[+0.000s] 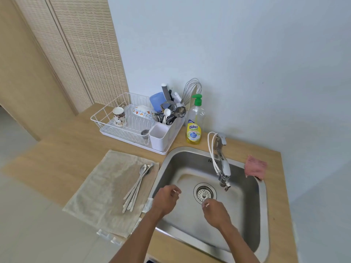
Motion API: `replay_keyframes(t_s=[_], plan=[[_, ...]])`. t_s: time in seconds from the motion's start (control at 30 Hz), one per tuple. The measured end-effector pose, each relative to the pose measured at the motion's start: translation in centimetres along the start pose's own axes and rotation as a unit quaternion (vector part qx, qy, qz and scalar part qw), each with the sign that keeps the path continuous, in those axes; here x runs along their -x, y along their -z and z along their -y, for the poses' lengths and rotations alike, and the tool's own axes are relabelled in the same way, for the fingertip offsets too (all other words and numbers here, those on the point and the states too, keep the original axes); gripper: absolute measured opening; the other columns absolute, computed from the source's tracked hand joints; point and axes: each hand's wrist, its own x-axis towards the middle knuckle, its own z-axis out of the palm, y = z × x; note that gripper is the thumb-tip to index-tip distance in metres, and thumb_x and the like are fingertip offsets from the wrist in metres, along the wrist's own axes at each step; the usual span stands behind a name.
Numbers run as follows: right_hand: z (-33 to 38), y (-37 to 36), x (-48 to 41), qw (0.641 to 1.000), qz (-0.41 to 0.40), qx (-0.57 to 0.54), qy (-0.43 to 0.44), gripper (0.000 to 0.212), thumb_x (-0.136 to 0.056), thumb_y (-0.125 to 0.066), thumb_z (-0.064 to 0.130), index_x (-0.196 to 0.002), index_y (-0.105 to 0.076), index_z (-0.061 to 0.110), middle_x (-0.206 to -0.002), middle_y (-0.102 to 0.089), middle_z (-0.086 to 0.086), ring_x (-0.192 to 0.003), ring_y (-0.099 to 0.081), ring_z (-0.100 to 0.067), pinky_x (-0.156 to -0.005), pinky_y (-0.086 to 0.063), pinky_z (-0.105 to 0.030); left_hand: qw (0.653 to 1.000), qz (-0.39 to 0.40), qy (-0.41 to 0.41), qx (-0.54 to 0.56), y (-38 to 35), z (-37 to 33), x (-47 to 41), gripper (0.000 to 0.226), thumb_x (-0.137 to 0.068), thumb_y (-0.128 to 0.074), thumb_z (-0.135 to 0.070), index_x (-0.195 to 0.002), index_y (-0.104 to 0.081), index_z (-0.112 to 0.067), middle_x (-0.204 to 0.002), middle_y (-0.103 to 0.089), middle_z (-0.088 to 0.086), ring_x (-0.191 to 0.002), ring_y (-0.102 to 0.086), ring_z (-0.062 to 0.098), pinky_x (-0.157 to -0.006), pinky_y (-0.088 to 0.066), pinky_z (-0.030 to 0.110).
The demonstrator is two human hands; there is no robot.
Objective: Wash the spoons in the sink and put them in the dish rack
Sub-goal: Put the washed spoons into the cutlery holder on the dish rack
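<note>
Several long-handled metal spoons (137, 186) lie in a bundle on a beige towel (106, 188) left of the steel sink (252, 242). Both of my hands hover inside the sink basin. My left hand (166, 199) is near the basin's left wall, its fingers loosely curled with nothing in them. Just below the drain strainer (204, 193), my right hand (215, 212) is also loosely curled and holds nothing. The white wire dish rack (106, 112) stands behind the towel, with a cutlery holder (161, 136) at its right end.
The rack holds a patterned mug (119, 116), a dish and assorted utensils. A yellow dish soap bottle (194, 123) stands behind the sink's rim. The faucet (223, 164) reaches over the basin, no water seen running. A pink cloth (255, 167) lies at the sink's right rim.
</note>
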Motion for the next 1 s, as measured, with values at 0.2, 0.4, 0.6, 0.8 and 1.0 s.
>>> replay_keyframes(t_s=[0.2,0.4,0.6,0.8,1.0], plan=[[5.4,-1.0,-1.3,0.998,-0.029,-0.04,0.027,0.018,-0.091,-0.052,0.018,-0.09,-0.069,0.026,-0.093,-0.072,0.006,-0.092,-0.067,-0.016,-0.081,-0.052,-0.031,0.992,-0.125,-0.001,-0.011,5.5,3.0,-0.4,0.014,-0.092,-0.06,-0.024,-0.094,-0.074,-0.026,-0.086,-0.072,-0.012,-0.071,-0.062,0.006,-0.067,-0.047,0.022],[12.7,-3.2,-3.2,0.995,-0.064,-0.063,0.044,0.018,-0.091,-0.054,0.018,-0.09,-0.072,0.02,-0.092,-0.074,0.003,-0.089,-0.068,-0.017,-0.075,-0.048,-0.027,0.986,-0.159,0.046,-0.035,11.2,7.9,-1.8,0.012,-0.09,-0.066,-0.03,-0.093,-0.074,-0.021,-0.086,-0.073,-0.005,-0.079,-0.068,0.012,-0.068,-0.049,0.023],[19.4,-5.8,-5.7,0.992,-0.069,-0.107,0.021,0.014,-0.09,-0.061,0.021,-0.09,-0.075,0.021,-0.092,-0.075,0.003,-0.083,-0.066,-0.012,-0.074,-0.05,-0.026,0.994,-0.072,0.065,-0.058,13.8,10.0,-3.9,0.014,-0.082,-0.073,-0.041,-0.084,-0.072,-0.027,-0.082,-0.073,-0.008,-0.08,-0.069,0.009,-0.068,-0.051,0.023],[22.9,-7.3,-8.6,0.984,-0.106,-0.14,-0.034,0.013,-0.086,-0.067,0.027,-0.078,-0.076,0.022,-0.076,-0.071,0.008,-0.072,-0.063,-0.009,-0.066,-0.045,-0.025,0.997,0.011,0.05,-0.063,14.6,11.0,-6.7,0.015,-0.072,-0.074,-0.043,-0.074,-0.072,-0.029,-0.073,-0.068,-0.013,-0.076,-0.068,0.007,-0.063,-0.047,0.019],[24.2,-9.1,-9.9,0.981,-0.113,-0.133,-0.085,0.018,-0.08,-0.074,0.032,-0.071,-0.076,0.016,-0.071,-0.073,0.007,-0.071,-0.066,-0.008,-0.069,-0.053,-0.028,0.997,0.056,0.028,-0.034,14.9,11.6,-8.0,0.012,-0.066,-0.063,-0.026,-0.066,-0.075,-0.024,-0.064,-0.072,-0.007,-0.063,-0.068,0.008,-0.059,-0.054,0.021]])
